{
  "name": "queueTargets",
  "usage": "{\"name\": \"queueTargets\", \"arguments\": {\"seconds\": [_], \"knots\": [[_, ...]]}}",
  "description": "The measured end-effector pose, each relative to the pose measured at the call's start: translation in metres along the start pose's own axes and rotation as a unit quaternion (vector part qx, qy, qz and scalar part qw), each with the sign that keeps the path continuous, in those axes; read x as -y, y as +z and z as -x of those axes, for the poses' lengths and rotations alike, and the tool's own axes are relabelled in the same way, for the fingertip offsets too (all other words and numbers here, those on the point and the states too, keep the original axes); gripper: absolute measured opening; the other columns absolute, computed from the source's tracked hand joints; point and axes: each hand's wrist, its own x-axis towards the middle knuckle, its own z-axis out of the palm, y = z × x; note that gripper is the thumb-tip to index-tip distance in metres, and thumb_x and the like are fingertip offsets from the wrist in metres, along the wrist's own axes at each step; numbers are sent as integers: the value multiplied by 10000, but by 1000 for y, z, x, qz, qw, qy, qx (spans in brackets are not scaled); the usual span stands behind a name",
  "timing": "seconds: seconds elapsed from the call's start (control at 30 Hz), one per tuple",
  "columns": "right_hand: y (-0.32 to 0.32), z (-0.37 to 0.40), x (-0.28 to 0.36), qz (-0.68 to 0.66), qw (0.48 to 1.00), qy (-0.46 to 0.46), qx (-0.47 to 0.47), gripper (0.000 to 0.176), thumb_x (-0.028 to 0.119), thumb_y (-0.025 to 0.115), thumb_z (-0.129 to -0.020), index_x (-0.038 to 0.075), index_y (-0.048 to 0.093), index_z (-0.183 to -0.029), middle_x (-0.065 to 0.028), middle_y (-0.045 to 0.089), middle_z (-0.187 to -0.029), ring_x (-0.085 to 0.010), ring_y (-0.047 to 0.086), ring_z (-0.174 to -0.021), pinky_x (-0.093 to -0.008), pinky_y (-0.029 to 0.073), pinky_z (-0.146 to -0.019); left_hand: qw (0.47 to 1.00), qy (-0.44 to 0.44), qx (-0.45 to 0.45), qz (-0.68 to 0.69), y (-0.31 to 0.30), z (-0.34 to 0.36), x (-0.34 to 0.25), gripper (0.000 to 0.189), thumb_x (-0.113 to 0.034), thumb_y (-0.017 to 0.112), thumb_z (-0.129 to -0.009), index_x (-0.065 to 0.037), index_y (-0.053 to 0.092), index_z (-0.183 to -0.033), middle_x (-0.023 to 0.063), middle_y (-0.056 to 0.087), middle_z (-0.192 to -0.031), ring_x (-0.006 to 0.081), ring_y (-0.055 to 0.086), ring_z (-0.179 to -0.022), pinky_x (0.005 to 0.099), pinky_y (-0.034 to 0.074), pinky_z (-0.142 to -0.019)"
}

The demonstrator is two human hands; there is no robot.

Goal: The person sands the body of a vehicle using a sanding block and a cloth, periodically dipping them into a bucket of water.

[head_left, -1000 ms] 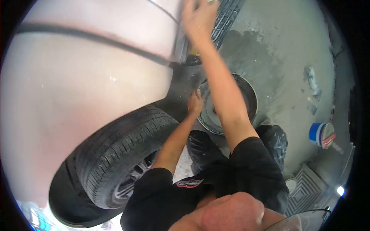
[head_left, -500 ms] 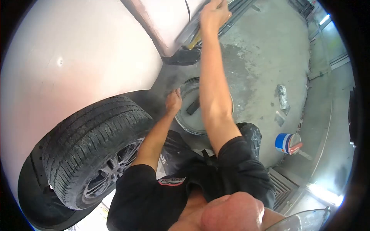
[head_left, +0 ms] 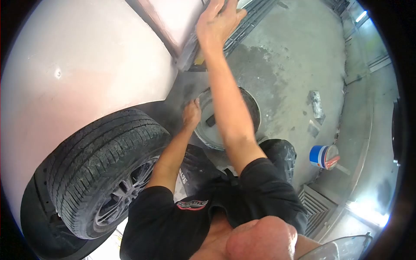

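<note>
My right hand (head_left: 219, 26) is at the top centre, its fingers bent over a long grey block (head_left: 188, 54), partly blurred, with a yellow part by its lower end. The block lies along the lower edge of the pinkish-white car panel (head_left: 162, 15). Lower down, my left hand (head_left: 191, 115) is closed beside the left rim of a round tub (head_left: 259, 112); whatever its fingers hold is hidden. A dark block (head_left: 211, 121) shows inside the tub, and my right forearm crosses over it.
A large tyre (head_left: 102, 160) and a pale fender (head_left: 95, 69) fill the left side. On the floor at right are a blue and white bucket (head_left: 318, 157) and a grey-stained strip (head_left: 317, 105). A floor grate (head_left: 314, 206) lies at lower right.
My right hand and the grey block have moved left and down along the panel edge. My left hand has shifted slightly left in view and remains closed by the tub.
</note>
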Motion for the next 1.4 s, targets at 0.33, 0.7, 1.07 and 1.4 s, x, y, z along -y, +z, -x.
{"name": "queueTargets", "arguments": {"seconds": [0.33, 0.7, 1.07, 1.4], "knots": [[-1, 6, -30, 1, 998, -58, 5, 594, 389, 437, -1066, -21, 474, -1496, -370, 512, -1195, -492, 530, -1117, -505, 407, -1011, 999, 27, -32, 14, 3, 1, 3, 463, -386, 415, -1075, 18, 638, -1115, 289, 688, -1072, 485, 652, -1010, 557, 500, -877], [-15, 33, -47, -30, 986, -160, 30, 617, 244, 564, -995, -5, 424, -1541, -285, 495, -1095, -382, 512, -918, -510, 454, -869, 998, 53, -43, -3, 6, -4, 8, 438, -352, 422, -1076, 27, 640, -1106, 294, 694, -1020, 502, 655, -959, 564, 496, -859], [-16, 7, -31, -52, 996, -19, 72, 671, 364, 549, -1009, 15, 396, -1561, -254, 493, -1077, -341, 526, -924, -504, 486, -859, 996, 67, -54, -2, 12, -5, 13, 485, -369, 395, -1082, 51, 635, -1108, 315, 683, -1047, 516, 639, -991, 563, 494, -873], [19, -50, -80, -20, 996, -70, -44, 554, 368, 640, -939, 15, 541, -1355, -308, 519, -986, -473, 557, -913, -563, 488, -807, 998, 56, -15, -12, 7, -7, 7, 478, -362, 395, -1077, 35, 642, -1174, 312, 678, -1123, 505, 638, -1048, 549, 497, -912]]}}
